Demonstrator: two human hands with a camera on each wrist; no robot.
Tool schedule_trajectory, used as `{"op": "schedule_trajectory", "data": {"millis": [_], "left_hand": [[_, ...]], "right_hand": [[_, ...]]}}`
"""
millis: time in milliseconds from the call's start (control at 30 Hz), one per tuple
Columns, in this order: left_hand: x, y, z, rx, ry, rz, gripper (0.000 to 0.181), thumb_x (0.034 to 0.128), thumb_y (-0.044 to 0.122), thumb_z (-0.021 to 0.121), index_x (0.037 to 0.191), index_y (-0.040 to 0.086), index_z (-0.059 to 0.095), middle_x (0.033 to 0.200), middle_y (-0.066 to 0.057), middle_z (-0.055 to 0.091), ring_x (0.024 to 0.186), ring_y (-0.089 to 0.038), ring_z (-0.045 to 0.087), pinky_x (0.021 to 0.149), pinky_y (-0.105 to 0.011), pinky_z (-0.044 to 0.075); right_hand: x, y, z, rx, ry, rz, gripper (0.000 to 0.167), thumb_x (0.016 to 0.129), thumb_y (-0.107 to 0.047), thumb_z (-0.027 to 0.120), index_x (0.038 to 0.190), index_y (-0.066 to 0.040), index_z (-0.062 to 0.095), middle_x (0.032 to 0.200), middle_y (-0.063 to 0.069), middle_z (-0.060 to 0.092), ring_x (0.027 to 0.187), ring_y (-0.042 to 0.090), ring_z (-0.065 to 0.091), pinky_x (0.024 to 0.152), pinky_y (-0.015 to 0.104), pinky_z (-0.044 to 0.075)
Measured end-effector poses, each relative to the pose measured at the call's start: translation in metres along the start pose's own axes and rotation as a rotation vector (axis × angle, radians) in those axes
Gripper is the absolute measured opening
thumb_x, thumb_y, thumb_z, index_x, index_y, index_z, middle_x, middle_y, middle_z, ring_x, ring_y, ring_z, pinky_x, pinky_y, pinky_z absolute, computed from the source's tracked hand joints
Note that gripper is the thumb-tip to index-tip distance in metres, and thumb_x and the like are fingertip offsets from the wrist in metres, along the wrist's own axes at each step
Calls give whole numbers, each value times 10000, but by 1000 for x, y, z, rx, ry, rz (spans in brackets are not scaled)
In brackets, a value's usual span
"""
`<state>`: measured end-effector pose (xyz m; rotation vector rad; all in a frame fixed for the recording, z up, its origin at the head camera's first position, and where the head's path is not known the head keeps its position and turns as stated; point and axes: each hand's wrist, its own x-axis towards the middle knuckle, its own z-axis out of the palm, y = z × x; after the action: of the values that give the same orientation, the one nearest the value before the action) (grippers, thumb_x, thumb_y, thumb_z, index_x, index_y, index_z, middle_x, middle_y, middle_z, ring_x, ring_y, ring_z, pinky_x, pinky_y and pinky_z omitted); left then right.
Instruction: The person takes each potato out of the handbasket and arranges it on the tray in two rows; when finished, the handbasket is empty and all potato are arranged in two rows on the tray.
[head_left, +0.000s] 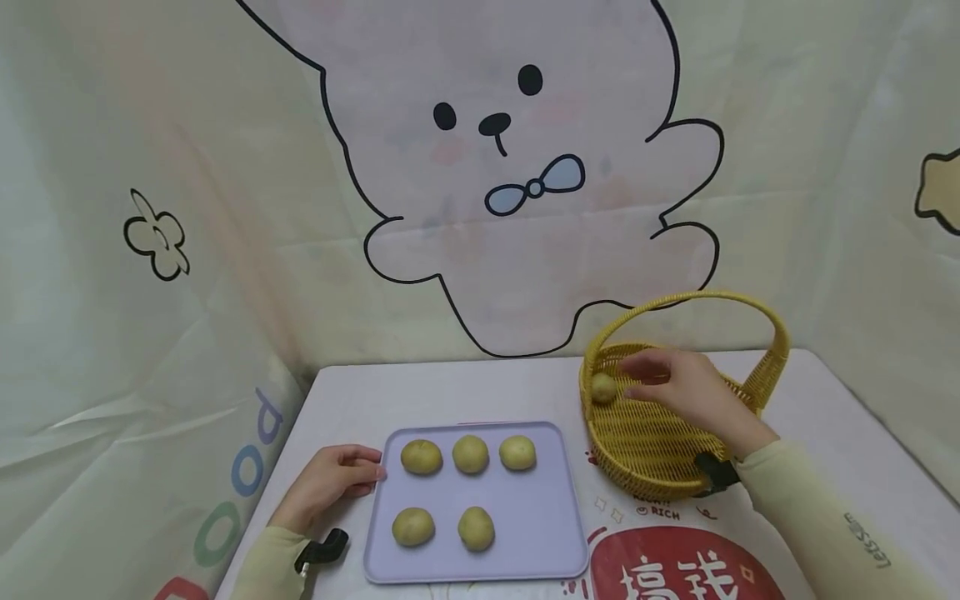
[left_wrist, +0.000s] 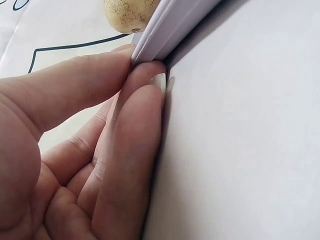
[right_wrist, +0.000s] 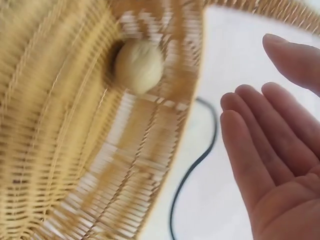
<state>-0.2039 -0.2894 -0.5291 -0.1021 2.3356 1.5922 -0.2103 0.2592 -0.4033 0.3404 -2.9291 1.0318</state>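
Observation:
My left hand (head_left: 330, 483) is at the left edge of a pale purple tray (head_left: 536, 537). In the left wrist view the thumb and fingers (left_wrist: 135, 125) pinch the tray's rim (left_wrist: 155, 37). Several potatoes (head_left: 470, 455) lie on the tray in two rows, three in the far row. My right hand (head_left: 686, 387) is over a yellow wicker basket (head_left: 645, 442), under its arched handle, holding nothing. Its fingers (right_wrist: 237, 137) are extended and apart from the thumb in the right wrist view. One potato (right_wrist: 140, 66) sits inside the basket against its wall.
A white tablecloth (head_left: 450, 392) with a red printed patch (head_left: 675, 567) covers the table. Behind it hangs a cloth backdrop (head_left: 495, 250) with a cartoon bear. The basket's tall handle (head_left: 697, 296) arches above the right hand.

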Motion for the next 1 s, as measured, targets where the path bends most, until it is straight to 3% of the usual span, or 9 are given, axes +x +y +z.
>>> {"op": "schedule_trajectory", "data": {"millis": [167, 467, 667, 1000], "left_hand": [[0, -1, -3, -3, -5, 8, 448, 929, 208, 858, 1269, -48, 718, 1033, -43, 790, 900, -117, 710, 777, -239, 634], [-3, 2, 0, 36, 30, -18, 414, 917, 220, 874, 1234, -17, 750, 1041, -49, 795, 905, -119, 721, 769, -239, 627], [-3, 2, 2, 36, 42, -25, 414, 908, 235, 885, 1222, -3, 758, 1027, -44, 791, 901, -123, 719, 764, -245, 630], [-2, 2, 2, 18, 27, -11, 419, 916, 210, 872, 1236, -27, 743, 1021, -43, 787, 898, -123, 716, 764, -241, 632]], "right_hand": [[27, 20, 0, 6, -50, 5, 474, 980, -321, 822, 1374, -79, 717, 1359, 157, 744, 1279, 390, 690, 1076, 598, 564], [60, 44, 20, 81, -118, -8, 415, 959, -140, 824, 1329, 17, 721, 1295, 225, 758, 1201, 394, 728, 1027, 557, 599], [68, 56, 31, 110, -163, 23, 432, 958, -174, 834, 1330, 15, 721, 1279, 214, 765, 1175, 367, 740, 1027, 533, 604], [69, 61, 38, 70, -183, 72, 498, 942, -284, 855, 1346, -24, 721, 1294, 177, 765, 1229, 369, 700, 1066, 583, 558]]}}
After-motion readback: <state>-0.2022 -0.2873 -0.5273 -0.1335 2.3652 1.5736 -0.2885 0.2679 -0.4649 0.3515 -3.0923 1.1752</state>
